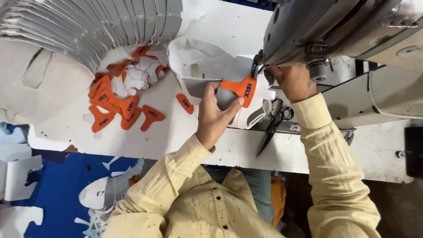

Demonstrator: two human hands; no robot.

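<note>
My left hand (pixel 214 115) grips a grey fabric shoe piece (pixel 199 86) with an orange tab (pixel 239 88) laid on its end. It holds the piece at the needle area of a grey sewing machine (pixel 335 26). My right hand (pixel 291 82) reaches in under the machine head, its fingers at the far edge of the orange tab; the machine hides the fingertips. Both sleeves are pale yellow.
A scatter of orange tabs (pixel 115 103) lies on the white table (pixel 154 136) to the left. A fanned stack of grey cut pieces (pixel 88 26) sits at the top left. Black scissors (pixel 274 123) rest beside my right wrist. White cutouts (pixel 17 174) lie on the blue floor.
</note>
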